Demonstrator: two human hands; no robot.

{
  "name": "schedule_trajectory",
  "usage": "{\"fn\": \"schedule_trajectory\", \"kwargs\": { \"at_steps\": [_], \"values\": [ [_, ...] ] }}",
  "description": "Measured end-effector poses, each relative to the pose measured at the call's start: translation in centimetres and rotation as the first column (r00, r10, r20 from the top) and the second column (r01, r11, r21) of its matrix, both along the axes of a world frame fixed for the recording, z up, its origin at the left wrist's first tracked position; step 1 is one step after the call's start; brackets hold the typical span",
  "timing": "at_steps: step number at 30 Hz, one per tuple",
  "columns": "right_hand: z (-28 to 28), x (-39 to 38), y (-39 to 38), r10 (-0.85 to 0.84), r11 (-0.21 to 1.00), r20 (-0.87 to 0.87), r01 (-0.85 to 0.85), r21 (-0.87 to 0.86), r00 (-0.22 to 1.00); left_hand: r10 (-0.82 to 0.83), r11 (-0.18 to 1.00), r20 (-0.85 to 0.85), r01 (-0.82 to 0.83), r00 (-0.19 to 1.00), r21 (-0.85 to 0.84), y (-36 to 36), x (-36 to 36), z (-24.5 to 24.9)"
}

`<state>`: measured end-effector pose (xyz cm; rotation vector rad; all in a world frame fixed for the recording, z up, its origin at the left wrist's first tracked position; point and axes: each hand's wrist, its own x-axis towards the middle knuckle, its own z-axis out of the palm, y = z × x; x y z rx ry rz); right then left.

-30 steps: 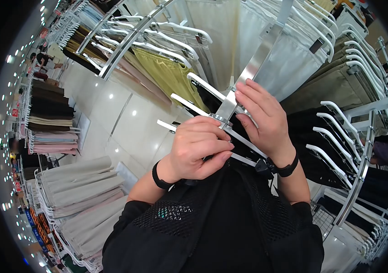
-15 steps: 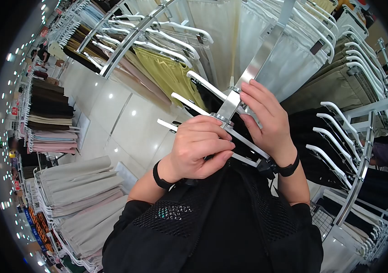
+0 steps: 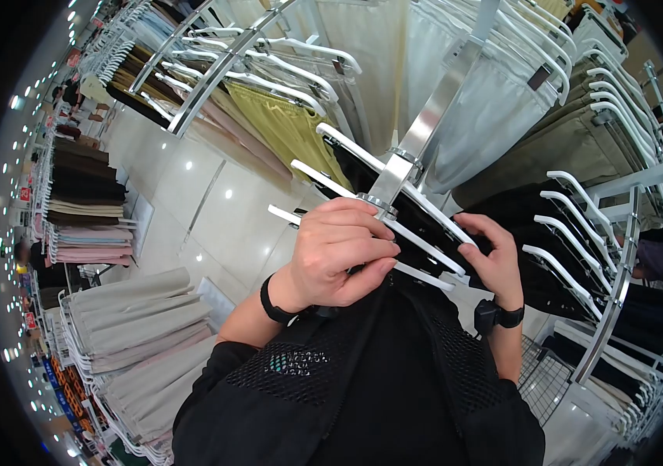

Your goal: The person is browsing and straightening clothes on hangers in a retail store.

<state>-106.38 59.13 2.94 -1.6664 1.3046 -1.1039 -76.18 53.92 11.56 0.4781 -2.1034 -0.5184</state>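
Note:
Three white clothes hangers with black garments hang from a metal display rail (image 3: 436, 105) in front of me. My left hand (image 3: 344, 252) is closed around the middle of the nearest hanger (image 3: 424, 276), just below the rail's front end; the fingers hide its hook. My right hand (image 3: 496, 260) has its thumb and fingers on either side of the right end of the farthest of the three, a white hanger (image 3: 432, 208). Between them lies the middle hanger (image 3: 428, 247), its right end free of both hands. The black garments are partly hidden.
Olive-yellow trousers (image 3: 281, 116) hang at upper left, pale grey trousers (image 3: 483, 124) behind the rail. On the right, several white hangers carry black garments along another metal rail (image 3: 619, 287). Light trousers (image 3: 133, 311) hang at lower left beside the tiled floor (image 3: 207, 194).
My right hand has left the metal rail and moved down and right to the end of the farthest hanger. My left hand has stayed nearly in place.

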Motion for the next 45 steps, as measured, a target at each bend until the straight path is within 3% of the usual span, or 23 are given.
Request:
{"fn": "schedule_trajectory", "kwargs": {
  "at_steps": [6,16,20,22,24,28,30,36,41,45],
  "values": [
    [-1.1,1.0,0.2,-0.066,0.998,-0.091,0.066,0.001,0.994,0.012,1.000,-0.001,-0.012,1.000,0.002,0.2,0.0,0.4],
    [-2.9,0.2,-2.0,-0.222,0.975,-0.005,0.222,-0.014,0.975,0.020,1.000,-0.012,-0.019,1.000,0.005,0.3,0.1,0.3],
    [-3.5,0.2,-3.7,-0.353,0.934,0.108,0.357,-0.021,0.929,0.021,1.000,0.000,-0.021,1.000,0.015,0.2,0.0,0.3],
    [-3.5,-0.4,-4.7,-0.466,0.885,0.110,0.461,0.063,0.878,0.027,1.000,0.006,-0.027,1.000,0.015,0.2,0.0,0.3],
    [-3.7,-0.6,-6.2,-0.518,0.851,0.125,0.525,-0.024,0.846,0.024,1.000,0.011,-0.024,1.000,0.014,0.2,0.0,0.4],
    [-2.6,-1.4,-8.9,-0.602,0.793,0.119,0.608,-0.022,0.790,0.015,1.000,0.002,-0.015,1.000,0.015,0.2,0.0,0.3],
    [-2.7,-2.1,-10.2,-0.645,0.749,0.059,0.646,-0.146,0.762,0.016,1.000,0.002,-0.016,1.000,0.014,0.2,-0.1,0.4],
    [-3.2,-3.1,-11.4,-0.641,0.755,0.087,0.647,-0.104,0.763,0.022,1.000,0.002,-0.022,1.000,0.015,0.1,-0.1,0.3],
    [-4.2,-2.8,-10.4,-0.662,0.719,0.103,0.668,-0.194,0.743,0.017,1.000,0.019,-0.017,1.000,0.021,0.0,-0.1,0.4],
    [-5.6,-3.4,-9.3,-0.629,0.755,0.164,0.648,-0.104,0.760,0.006,1.000,0.035,-0.006,0.999,-0.005,-0.2,-0.2,0.9]
  ]
}}
